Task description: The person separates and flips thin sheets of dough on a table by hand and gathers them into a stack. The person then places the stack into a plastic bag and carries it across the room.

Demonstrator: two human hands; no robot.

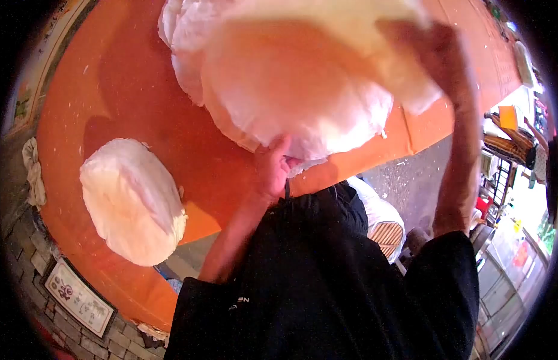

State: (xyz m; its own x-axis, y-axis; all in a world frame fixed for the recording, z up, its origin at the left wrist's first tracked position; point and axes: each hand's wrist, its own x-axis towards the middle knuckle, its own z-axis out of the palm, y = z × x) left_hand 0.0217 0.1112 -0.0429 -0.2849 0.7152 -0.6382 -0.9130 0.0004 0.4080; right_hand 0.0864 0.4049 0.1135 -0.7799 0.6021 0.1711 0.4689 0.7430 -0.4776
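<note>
A thick round pad of white fluffy batting [303, 114] lies near the front edge of the orange-covered table. My left hand [274, 168] is closed at its near edge, thumb on top and the other fingers partly hidden. Up and to the right, my right hand [426, 54] is smeared by motion. It grips a thin, pale layer of batting [405, 90], lifted above the pad and blurred too. To the left sits a second batting pad [132, 201], oval and thick, apart from both hands.
An orange cloth [135, 96] with small white scraps covers the table. A white bundle [381, 210] stands below the table edge by my body. A framed panel [78, 297] rests by the brick paving at lower left. Another person [531, 144] is at the far right.
</note>
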